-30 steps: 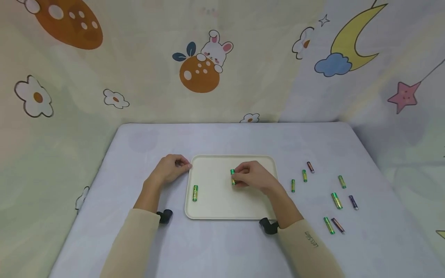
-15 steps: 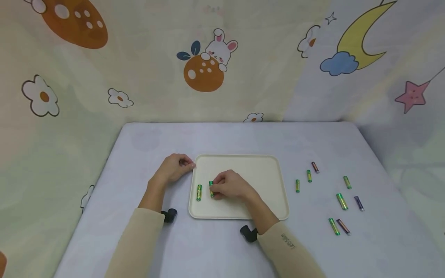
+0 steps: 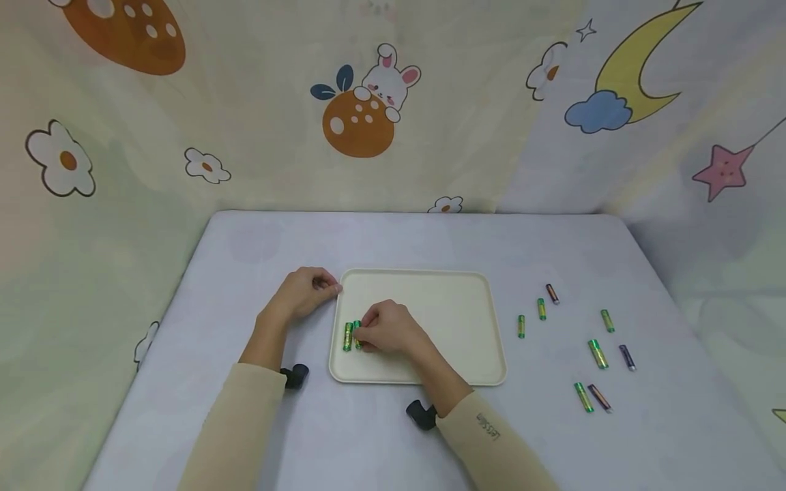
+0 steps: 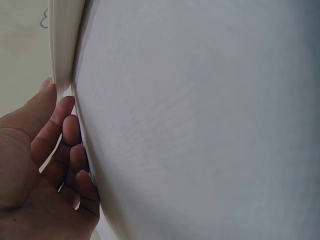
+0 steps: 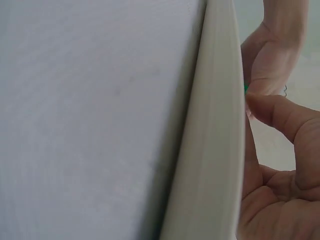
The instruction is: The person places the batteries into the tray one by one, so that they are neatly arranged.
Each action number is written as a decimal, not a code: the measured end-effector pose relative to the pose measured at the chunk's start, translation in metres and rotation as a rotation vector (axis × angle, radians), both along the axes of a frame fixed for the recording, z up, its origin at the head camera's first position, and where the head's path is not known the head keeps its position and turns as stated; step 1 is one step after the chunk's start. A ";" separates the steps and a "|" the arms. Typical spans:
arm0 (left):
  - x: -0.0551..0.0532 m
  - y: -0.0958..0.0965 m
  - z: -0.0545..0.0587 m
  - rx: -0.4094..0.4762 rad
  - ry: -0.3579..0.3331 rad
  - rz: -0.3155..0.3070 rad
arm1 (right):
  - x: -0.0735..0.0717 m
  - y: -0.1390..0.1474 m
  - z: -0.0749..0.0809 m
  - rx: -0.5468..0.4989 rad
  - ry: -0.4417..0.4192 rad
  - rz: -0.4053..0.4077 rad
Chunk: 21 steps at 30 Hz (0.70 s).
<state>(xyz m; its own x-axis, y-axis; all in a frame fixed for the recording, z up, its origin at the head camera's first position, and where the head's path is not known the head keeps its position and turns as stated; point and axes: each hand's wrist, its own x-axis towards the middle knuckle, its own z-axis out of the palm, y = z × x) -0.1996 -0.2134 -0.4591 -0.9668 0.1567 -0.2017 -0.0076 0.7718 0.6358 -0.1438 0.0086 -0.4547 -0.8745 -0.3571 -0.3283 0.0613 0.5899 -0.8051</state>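
Observation:
A shallow cream tray [image 3: 430, 327] lies on the table. At its left rim my left hand [image 3: 305, 292] holds the edge; the left wrist view shows the thumb [image 4: 42, 102] against the rim and the other fingers curled close below. Over the tray's left part, my right hand [image 3: 393, 330] pinches a green battery [image 3: 357, 335] between thumb and fingers. Just left of it another green battery [image 3: 348, 337] lies lengthwise, nearly parallel and very close. In the right wrist view, the tray wall [image 5: 212, 130] hides most of the pinched battery.
Several loose batteries lie on the table right of the tray, among them a small green one [image 3: 521, 326], a larger green one [image 3: 598, 354], a dark one [image 3: 628, 358] and a brown-and-dark one [image 3: 600, 398]. A patterned cloth [image 3: 258, 102] hangs behind the table.
My right hand has carried the pinched battery left across the tray, up beside the one lying there. My left hand has stayed at the tray's left rim.

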 end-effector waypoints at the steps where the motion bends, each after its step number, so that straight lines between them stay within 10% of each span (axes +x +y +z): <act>1: 0.000 0.001 0.000 -0.001 -0.002 -0.002 | 0.000 0.000 0.001 0.009 0.000 -0.004; 21: 0.001 0.001 -0.002 -0.011 0.009 0.009 | 0.011 0.046 0.011 -0.105 -0.087 0.026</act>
<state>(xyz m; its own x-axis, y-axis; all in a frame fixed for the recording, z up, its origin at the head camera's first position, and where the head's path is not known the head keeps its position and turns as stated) -0.1985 -0.2119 -0.4606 -0.9699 0.1461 -0.1949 -0.0088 0.7785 0.6276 -0.1330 0.0544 -0.4434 -0.8342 -0.4159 -0.3622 0.1192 0.5052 -0.8547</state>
